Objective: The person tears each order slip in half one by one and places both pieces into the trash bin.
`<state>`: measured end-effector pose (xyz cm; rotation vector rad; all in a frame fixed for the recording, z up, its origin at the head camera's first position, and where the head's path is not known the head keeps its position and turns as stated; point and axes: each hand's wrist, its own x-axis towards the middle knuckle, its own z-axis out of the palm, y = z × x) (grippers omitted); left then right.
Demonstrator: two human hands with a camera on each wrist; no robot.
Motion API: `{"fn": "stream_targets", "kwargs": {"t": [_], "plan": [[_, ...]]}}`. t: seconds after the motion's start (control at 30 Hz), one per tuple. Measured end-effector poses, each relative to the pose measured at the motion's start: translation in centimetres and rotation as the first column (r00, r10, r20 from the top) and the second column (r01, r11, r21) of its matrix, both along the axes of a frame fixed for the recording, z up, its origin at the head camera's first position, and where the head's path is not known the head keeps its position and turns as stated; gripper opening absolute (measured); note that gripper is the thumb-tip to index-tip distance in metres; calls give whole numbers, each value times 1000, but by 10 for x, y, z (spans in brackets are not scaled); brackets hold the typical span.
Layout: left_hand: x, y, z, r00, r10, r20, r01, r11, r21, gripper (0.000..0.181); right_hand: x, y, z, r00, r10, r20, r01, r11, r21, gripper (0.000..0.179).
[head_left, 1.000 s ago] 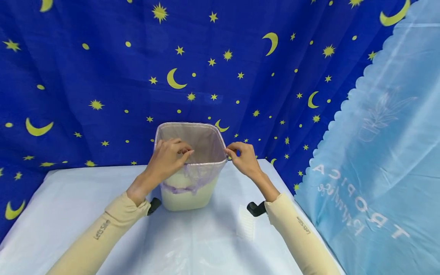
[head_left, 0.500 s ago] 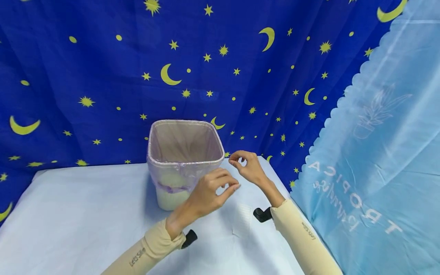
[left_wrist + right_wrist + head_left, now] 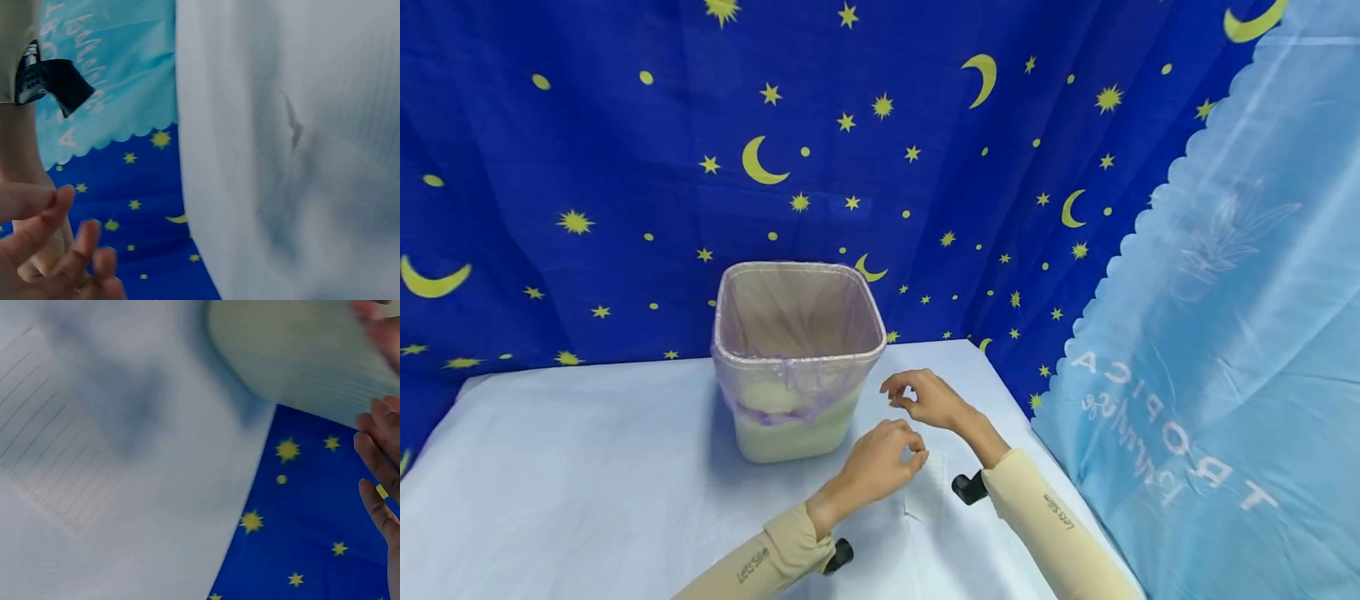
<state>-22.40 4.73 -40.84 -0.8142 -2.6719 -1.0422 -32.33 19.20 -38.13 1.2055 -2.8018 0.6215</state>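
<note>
A cream trash bin (image 3: pixel 797 446) stands upright on the table, lined with a thin purple trash bag (image 3: pixel 842 385) folded over its rim. My left hand (image 3: pixel 882 462), its fingers loosely curled, hovers to the right of the bin's base. My right hand (image 3: pixel 928 398) is a little farther back, beside the bin's right side, with fingers loosely bent. Neither hand shows anything held. In the left wrist view my left fingers (image 3: pixel 81 256) are spread slightly, thumb near the index finger. In the right wrist view the bin's wall (image 3: pixel 294 356) lies left of my right fingers (image 3: pixel 378 456).
A lined paper sheet (image 3: pixel 927 493) lies on the white table cover (image 3: pixel 587 467) below the hands, its lines clearer in the right wrist view. A blue star-and-moon curtain (image 3: pixel 647 167) hangs behind, and a light blue curtain (image 3: pixel 1210 350) on the right.
Both hands have come away from the bin's rim. The left hand moved right and toward the person; the right hand dropped lower beside the bin. The view shifted slightly.
</note>
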Motion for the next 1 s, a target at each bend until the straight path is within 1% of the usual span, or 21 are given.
{"fn": "stream_targets", "kwargs": {"t": [0.1, 0.13, 0.23, 0.3, 0.37, 0.43, 0.5, 0.57, 0.7, 0.77, 0.83, 0.93, 1.0], "plan": [[-1, 3, -13, 999, 48, 14, -47, 997, -59, 11, -2, 1, -10, 999, 8, 34, -10, 998, 64, 27], [0, 3, -18, 997, 68, 27, -66, 995, -81, 10, -1, 2, -14, 999, 13, 51, -17, 996, 85, 28], [3, 8, -34, 988, 126, 86, -114, 984, -136, 14, 2, 5, -26, 994, 16, 106, -32, 988, 152, 32], [5, 13, -45, 980, 162, 118, -140, 974, -176, 18, 4, 8, -33, 993, 15, 121, -39, 979, 199, 35], [4, 19, -55, 972, 197, 126, -167, 962, -214, 29, 5, 12, -39, 995, 9, 100, -33, 968, 248, 38], [1, 25, -65, 966, 233, 112, -198, 946, -255, 43, 3, 16, -44, 998, 1, 66, -19, 960, 278, 39], [-4, 31, -75, 960, 266, 89, -230, 928, -293, 57, 0, 21, -48, 999, -15, 40, 3, 956, 292, 40], [-7, 37, -84, 956, 284, 78, -247, 917, -314, 63, -1, 28, -56, 999, -33, 39, 20, 955, 296, 40], [-10, 46, -97, 952, 301, 56, -261, 895, -363, 72, -1, 40, -72, 995, -59, 79, 33, 954, 298, 44], [-9, 47, -97, 951, 306, 47, -266, 884, -384, 76, -1, 45, -79, 995, -62, 84, 35, 954, 299, 46], [-9, 48, -100, 947, 319, 34, -281, 877, -389, 77, -1, 47, -85, 995, -53, 81, 27, 955, 295, 47], [-9, 47, -99, 941, 337, 33, -300, 875, -380, 80, -1, 49, -90, 996, -37, 84, 10, 954, 300, 49], [-10, 49, -103, 936, 351, 16, -320, 871, -373, 83, -2, 49, -91, 996, -28, 85, 0, 951, 310, 50]]}}
